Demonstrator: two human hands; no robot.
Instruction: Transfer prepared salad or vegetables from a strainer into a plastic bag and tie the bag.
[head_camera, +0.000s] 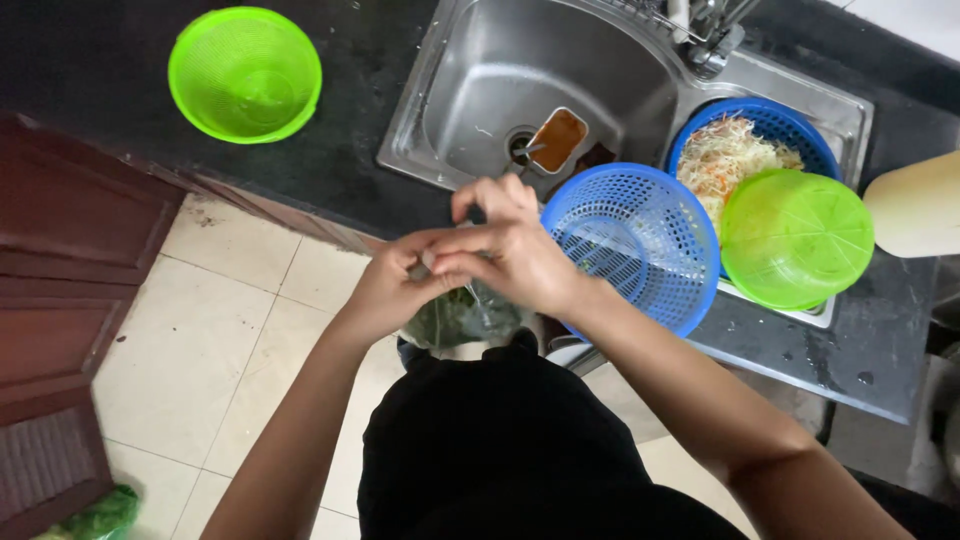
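A: How far can the work be judged to be?

B: It seems to be in the middle. A clear plastic bag of green leaves is held in front of the body, just below the counter edge. Its mouth is pinched between the left hand and the right hand; the fingers of both are closed on the plastic. Whether it is being tied or opened cannot be told.

A: What is seen as done?

B: Shredded cabbage with carrot is already lying in a blue basket at the sink side, partly covered by a green colander. An empty blue colander is placed just beside the right hand.

A: And around?

B: A small tub with brown liquid is left in the steel sink, near the drain. Another green colander is set well apart on the dark counter. The blue colander is close enough to be knocked.
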